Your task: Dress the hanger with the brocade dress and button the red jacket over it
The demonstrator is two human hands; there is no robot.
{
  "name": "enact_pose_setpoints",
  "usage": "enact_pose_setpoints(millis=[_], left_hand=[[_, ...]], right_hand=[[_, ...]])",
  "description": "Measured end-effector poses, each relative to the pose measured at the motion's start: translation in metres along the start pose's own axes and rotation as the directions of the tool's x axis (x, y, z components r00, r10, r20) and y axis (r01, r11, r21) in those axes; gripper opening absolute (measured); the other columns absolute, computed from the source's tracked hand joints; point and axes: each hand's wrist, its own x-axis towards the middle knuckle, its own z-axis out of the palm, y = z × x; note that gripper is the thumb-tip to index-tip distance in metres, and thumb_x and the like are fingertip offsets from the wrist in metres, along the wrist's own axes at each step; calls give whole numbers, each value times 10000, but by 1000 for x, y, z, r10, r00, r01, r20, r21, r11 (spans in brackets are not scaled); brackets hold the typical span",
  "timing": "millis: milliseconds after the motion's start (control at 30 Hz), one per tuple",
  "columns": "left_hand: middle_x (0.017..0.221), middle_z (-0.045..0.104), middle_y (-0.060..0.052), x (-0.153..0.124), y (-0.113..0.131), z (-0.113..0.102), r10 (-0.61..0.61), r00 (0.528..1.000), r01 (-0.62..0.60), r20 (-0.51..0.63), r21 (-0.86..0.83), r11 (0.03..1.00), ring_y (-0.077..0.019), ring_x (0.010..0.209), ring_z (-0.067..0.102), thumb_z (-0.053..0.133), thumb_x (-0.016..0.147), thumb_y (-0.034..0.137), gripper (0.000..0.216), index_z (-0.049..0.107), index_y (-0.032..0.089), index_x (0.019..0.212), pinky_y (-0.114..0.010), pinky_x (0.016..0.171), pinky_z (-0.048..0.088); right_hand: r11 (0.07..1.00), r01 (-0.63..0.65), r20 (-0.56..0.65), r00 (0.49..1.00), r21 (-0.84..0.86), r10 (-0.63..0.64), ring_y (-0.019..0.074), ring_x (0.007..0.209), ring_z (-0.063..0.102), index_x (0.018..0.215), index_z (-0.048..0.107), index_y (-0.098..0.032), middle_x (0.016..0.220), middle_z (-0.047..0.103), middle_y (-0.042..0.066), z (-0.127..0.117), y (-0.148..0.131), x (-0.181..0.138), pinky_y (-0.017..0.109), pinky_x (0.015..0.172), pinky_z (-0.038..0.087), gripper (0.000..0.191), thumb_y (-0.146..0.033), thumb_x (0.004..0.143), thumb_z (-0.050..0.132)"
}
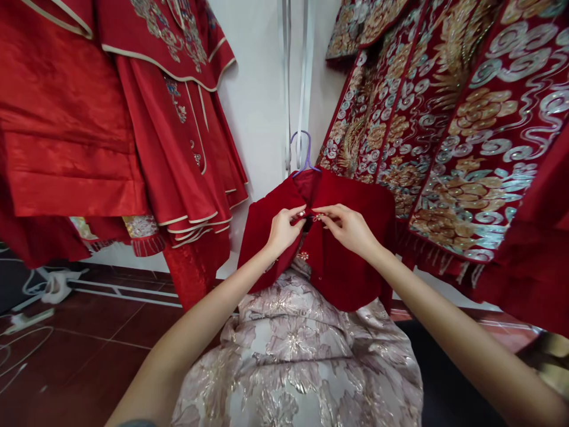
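Observation:
A dark red short jacket (351, 243) hangs on a purple hanger (307, 151) in front of me, over a pale pink and silver floral dress (297, 356). My left hand (284, 228) pinches the left front edge near the collar, at a small beaded fastener. On the opposite edge my right hand (344, 225) pinches another beaded fastener (316, 217). Both sets of fingertips are close together at the neck opening, a small gap between them. Lower down, one more beaded ornament (303, 255) sits at the front opening, which hangs apart there.
Red garments (169, 136) hang at the left, and a heavily embroidered red garment (462, 142) hangs at the right. Behind the hanger runs a white metal pole (304, 77). White cables (31, 332) and a power strip (29, 320) lie on the red tiled floor (98, 356).

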Motion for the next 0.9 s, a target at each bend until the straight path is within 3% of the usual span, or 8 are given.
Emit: enact_pose_setpoints(millis=[267,700,900], left_hand=[[791,668,8,-6,3,1,-14,998,1,-62,-208,978,-110,764,655,667,712,111,266,537,202,925,-230,740,513],[771,669,11,1,7,2,27,999,-24,23,-114,993,-117,754,652,598,687,56,171,573,189,791,-223,729,496],[793,677,10,3,8,-4,72,992,-66,101,-62,996,-122,772,648,576,711,88,172,597,202,838,-223,726,487]], right_hand=[[994,-49,-31,998,100,52,157,809,665,1013,655,-193,912,689,41,13,1,6,294,716,575,207,-239,844,544],[992,80,-27,996,-100,-83,173,864,649,1026,660,-215,975,684,42,11,-5,5,297,749,540,234,-209,862,493],[966,62,-40,996,-250,-74,197,892,649,1061,652,-231,1014,685,44,11,-5,3,328,779,526,249,-208,871,493]])
